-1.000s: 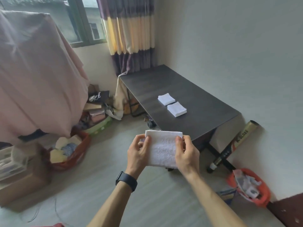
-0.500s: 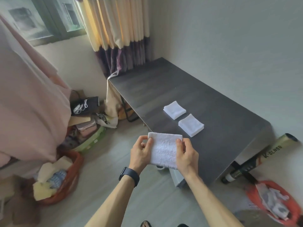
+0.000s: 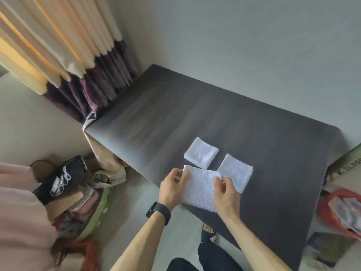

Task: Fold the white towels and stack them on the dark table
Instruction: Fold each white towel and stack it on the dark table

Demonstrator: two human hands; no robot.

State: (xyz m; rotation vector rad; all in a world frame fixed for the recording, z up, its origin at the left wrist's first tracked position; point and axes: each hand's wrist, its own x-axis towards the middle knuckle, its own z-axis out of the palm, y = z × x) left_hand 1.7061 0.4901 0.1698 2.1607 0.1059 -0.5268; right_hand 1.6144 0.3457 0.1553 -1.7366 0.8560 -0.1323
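Observation:
I hold a half-folded white towel (image 3: 200, 187) upright between both hands over the near edge of the dark table (image 3: 263, 145). My left hand (image 3: 172, 189), with a black watch on its wrist, pinches the towel's left edge. My right hand (image 3: 227, 194) pinches its right edge. Two folded white towels lie side by side on the table just beyond my hands: the left folded towel (image 3: 201, 152) and the right folded towel (image 3: 235, 173), which is partly hidden behind my right hand.
A striped curtain (image 3: 64, 45) hangs at the table's far left corner. Bags and boxes (image 3: 66, 178) clutter the floor to the left, beside pink cloth (image 3: 17, 208). A red basket (image 3: 340, 212) sits on the floor right of the table. A wall runs behind the table.
I have stepped closer to the table; the held towel has gone from hanging over the floor to over the table's near edge, next to the two folded towels. My grip is unchanged.

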